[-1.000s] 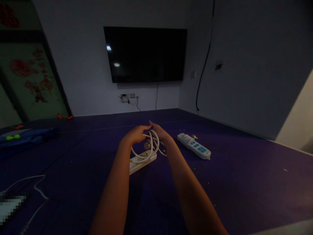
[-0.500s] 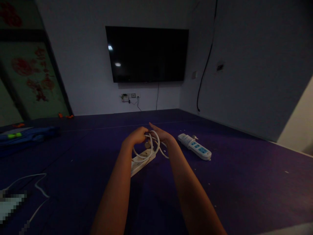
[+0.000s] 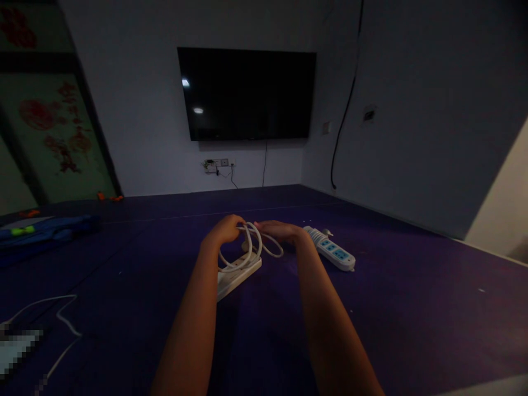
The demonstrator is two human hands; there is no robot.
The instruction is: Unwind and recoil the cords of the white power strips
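A white power strip (image 3: 239,279) lies aslant on the purple floor between my forearms. Its white cord (image 3: 249,250) is gathered in loose loops that stand up over the strip. My left hand (image 3: 227,229) is closed on the top of these loops, its fingertips partly hidden. On the other side, my right hand (image 3: 279,230) curls in at the cord, with the fingers pointing left and a further loop hanging under it. Part of a plug (image 3: 246,246) shows behind the loops. Right of my right wrist lies a second power strip (image 3: 335,254) with blue sockets, its cord wound around one end.
A thin white cable (image 3: 68,319) trails across the floor at left beside a pixelated flat object (image 3: 16,349). Dark blue cloth (image 3: 61,226) lies farther left, with small orange things (image 3: 116,198) by the door. A television (image 3: 249,94) hangs on the far wall.
My right hand has moved slightly right and lowered, its fingers now pointing left. A cord loop has swung out under it. My left hand has shifted a little left, still on the loops.
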